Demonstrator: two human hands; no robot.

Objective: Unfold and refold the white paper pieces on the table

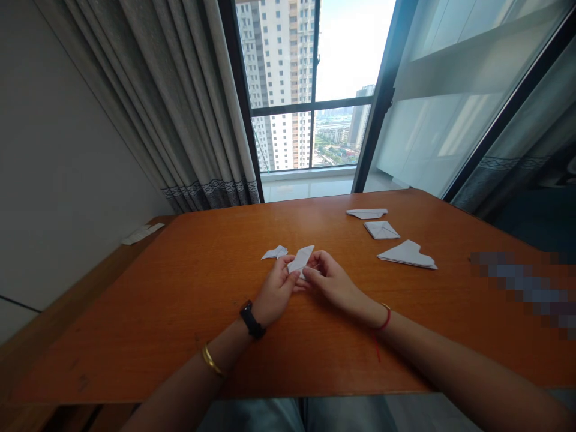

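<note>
A small folded white paper piece (301,259) is pinched between both my hands over the middle of the orange wooden table (180,312). My left hand (275,294), with a black watch and a gold bangle on that arm, grips its left side. My right hand (332,281), with a red string at the wrist, grips its right side with the fingertips. Just left of the held paper, a smaller folded white scrap (275,252) lies on the table.
Three more folded white paper pieces lie at the right rear of the table: a flat long one (366,213), a square one (381,230) and a larger pointed one (407,254). A paper slip (141,233) rests on the left ledge. Curtains and a window stand behind.
</note>
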